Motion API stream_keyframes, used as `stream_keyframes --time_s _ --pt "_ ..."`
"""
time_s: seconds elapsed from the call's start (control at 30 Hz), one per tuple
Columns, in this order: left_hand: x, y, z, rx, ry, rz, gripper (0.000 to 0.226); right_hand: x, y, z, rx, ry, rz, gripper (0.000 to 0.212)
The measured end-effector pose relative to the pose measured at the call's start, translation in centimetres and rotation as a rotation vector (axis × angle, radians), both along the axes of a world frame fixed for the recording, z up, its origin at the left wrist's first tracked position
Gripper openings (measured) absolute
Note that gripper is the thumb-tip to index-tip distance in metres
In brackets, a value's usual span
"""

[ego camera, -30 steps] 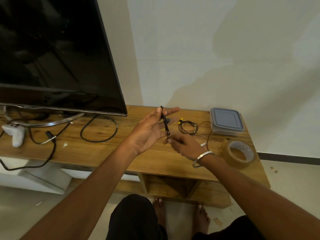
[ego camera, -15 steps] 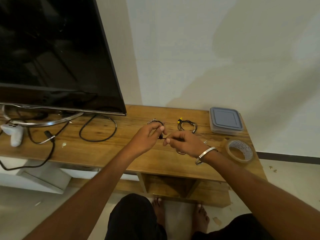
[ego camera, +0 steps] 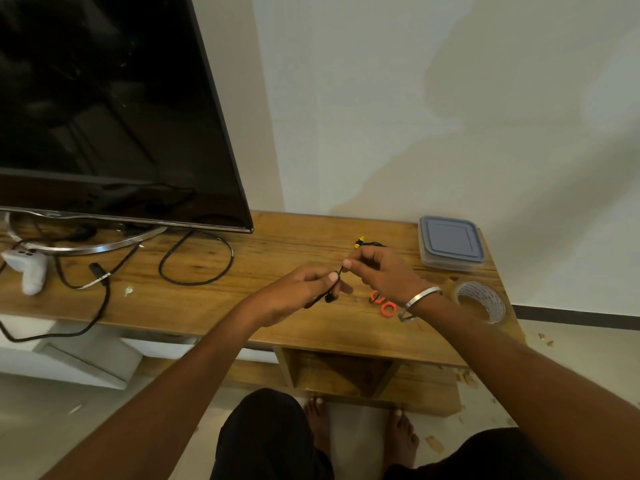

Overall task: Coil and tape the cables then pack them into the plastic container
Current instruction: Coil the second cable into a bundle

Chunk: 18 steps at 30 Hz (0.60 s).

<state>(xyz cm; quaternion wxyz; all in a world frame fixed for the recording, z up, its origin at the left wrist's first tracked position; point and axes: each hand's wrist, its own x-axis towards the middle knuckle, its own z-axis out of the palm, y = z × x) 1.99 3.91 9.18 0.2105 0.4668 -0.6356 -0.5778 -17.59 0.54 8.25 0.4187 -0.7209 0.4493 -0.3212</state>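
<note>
- My left hand (ego camera: 304, 292) and right hand (ego camera: 381, 271), now lowered toward the table (ego camera: 277, 317), are pinching the cable (ego camera: 334, 284).
- Coiling's finishing; taping is probably next.

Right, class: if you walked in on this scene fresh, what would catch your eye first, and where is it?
First, the two hands in the middle: the left hand and right hand both pinch a thin black cable above the wooden table. Next, the big dark television fills the upper left. At the table's right end sit a lidded plastic container and, nearer, a roll of tape.
</note>
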Motion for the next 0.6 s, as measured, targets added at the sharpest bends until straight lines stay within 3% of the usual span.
stream_keyframes --time_s 0.23,0.47,0.6 --pt "-0.4 0.6 1.1 0.238 0.450 0.010 0.026 -0.2 0.0 -0.3 0.026 -0.052 -0.060 0.013" --pt "-0.6 0.0 2.0 0.211 0.760 0.107 0.026 0.1 1.6 -1.3 0.098 -0.015 0.005 0.020" --pt "-0.8 -0.2 2.0 0.143 0.799 0.236 0.026 0.8 2.1 -2.4 0.118 0.051 0.090 0.021"
